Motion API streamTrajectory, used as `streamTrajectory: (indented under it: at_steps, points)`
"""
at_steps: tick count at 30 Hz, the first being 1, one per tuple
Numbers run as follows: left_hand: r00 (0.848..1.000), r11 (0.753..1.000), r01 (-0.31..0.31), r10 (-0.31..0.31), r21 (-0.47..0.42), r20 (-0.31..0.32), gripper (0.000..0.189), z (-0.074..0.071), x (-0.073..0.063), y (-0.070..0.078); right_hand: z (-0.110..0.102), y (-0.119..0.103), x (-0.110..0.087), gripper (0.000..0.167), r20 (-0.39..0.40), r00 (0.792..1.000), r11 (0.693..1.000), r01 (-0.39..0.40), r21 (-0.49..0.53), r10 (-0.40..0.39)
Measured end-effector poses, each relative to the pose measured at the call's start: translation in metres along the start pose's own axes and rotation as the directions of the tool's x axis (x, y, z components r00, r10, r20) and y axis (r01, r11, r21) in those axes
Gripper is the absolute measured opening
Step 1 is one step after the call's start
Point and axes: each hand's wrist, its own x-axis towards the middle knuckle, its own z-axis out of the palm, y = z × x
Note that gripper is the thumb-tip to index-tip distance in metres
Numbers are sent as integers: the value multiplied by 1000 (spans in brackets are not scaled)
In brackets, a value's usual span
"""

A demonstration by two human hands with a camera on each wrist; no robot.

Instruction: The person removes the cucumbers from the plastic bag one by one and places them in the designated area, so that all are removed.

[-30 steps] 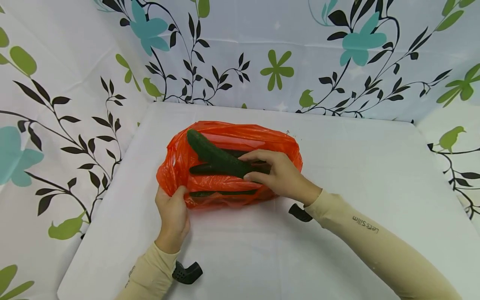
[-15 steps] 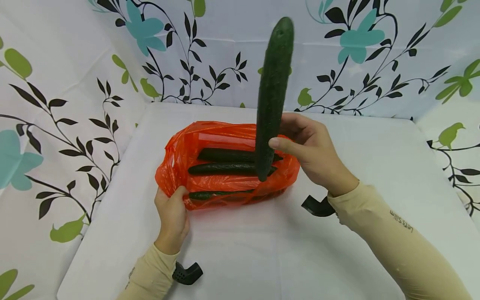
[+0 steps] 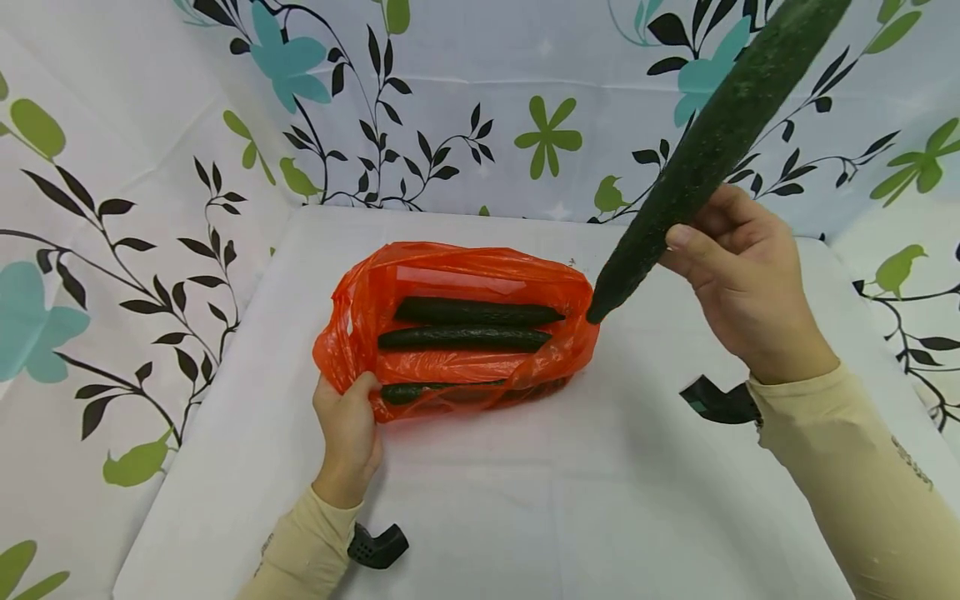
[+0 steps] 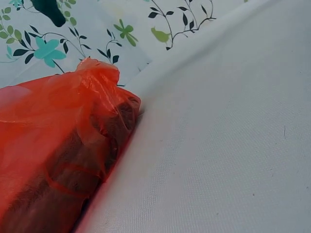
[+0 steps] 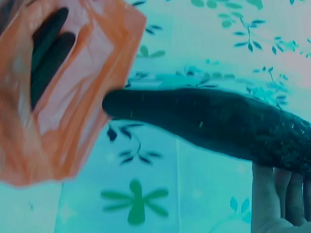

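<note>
A long dark green cucumber [image 3: 712,150] is raised in my right hand [image 3: 750,283], pinched between thumb and fingers, its narrow end pointing down left beside the bag. In the right wrist view the same cucumber [image 5: 204,119] stretches across the middle, with fingers [image 5: 264,194] under it. My left hand [image 3: 348,433] grips the near left edge of a red plastic bag [image 3: 465,258], which lies with its mouth facing up. Inside it, two cucumbers lie side by side, the upper cucumber [image 3: 480,312] and the lower cucumber [image 3: 465,338]. Another cucumber [image 3: 405,392] is partly covered by the bag's near side.
The bag rests on a white table [image 3: 480,500]. Behind it hangs a white cloth [image 3: 450,108] printed with leaves, flowers and birds. Black wrist devices, the left one [image 3: 378,546] and the right one [image 3: 720,402], jut out from the sleeves.
My right hand has lifted one cucumber out of the bag, turned it upright, and carried it up and to the right. The left hand stays at the bag's edge.
</note>
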Motion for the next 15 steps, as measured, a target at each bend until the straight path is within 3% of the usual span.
streamTrajectory:
  at_steps: [6, 10, 12, 15]
  points:
    - [1000, 1000, 8, -8, 7, 5, 48, 2, 0, 1, -34, -8, -5, 47, -71, 994, 993, 75, -91, -82]
    - [1000, 1000, 14, -14, 5, 7, 48, 1, 0, 1, -55, -9, -11, 48, -131, 983, 955, 90, -284, -131]
    - [1000, 1000, 17, -17, -5, 8, 47, 1, 0, 1, -64, -9, -14, 49, -152, 976, 912, 83, -402, -156]
    - [1000, 999, 15, -15, -28, 13, 44, 1, 0, 0, -75, -9, -19, 49, -157, 968, 774, 54, -631, -196]
